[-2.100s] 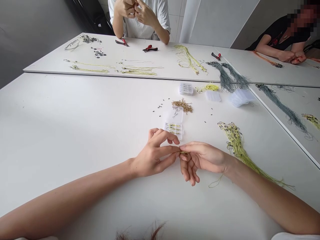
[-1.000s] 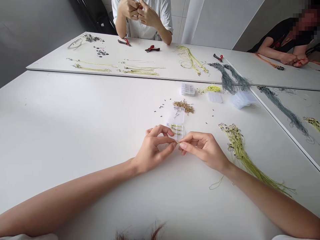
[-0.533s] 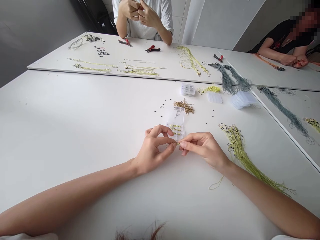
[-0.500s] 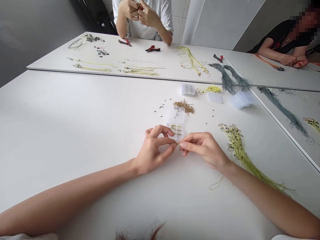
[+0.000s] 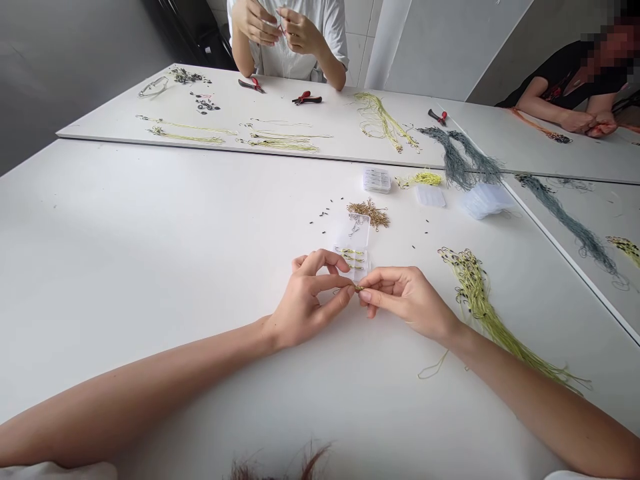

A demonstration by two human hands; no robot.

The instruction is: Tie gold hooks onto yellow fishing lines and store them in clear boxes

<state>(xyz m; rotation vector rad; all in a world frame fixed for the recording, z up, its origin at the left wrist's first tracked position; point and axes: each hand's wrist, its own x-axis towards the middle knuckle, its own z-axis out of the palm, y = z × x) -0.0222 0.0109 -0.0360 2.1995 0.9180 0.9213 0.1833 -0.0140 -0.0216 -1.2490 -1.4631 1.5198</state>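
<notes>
Between the fingertips of both hands is a small fishing hook rig [image 5: 359,288] with yellow-green line, only a short bit of it showing. My left hand [image 5: 313,297] pinches its left end between thumb and forefinger, the other fingers bent above. Thumb and forefinger of my right hand [image 5: 413,303] close on its right end. Just beyond the fingertips lies an open clear plastic box [image 5: 352,232]; several yellow-green rigs [image 5: 352,259] rest in its slots, partly hidden by my left hand. Right of my right hand spreads a bundle of hooks on yellow-green lines [image 5: 477,300].
Behind the box sits a pile of gold-coloured swivels [image 5: 367,213]. Farther back are stacked clear boxes [image 5: 377,180], plastic lids [image 5: 484,200] and grey-green line bundles [image 5: 455,157]. Pliers [image 5: 307,99] lie across the table seam, before a co-worker's hands [image 5: 280,30]. Another person sits far right.
My right fingertips have shifted slightly, and a bit more of the rig shows between my hands. The co-worker's hands opposite have moved slightly apart.
</notes>
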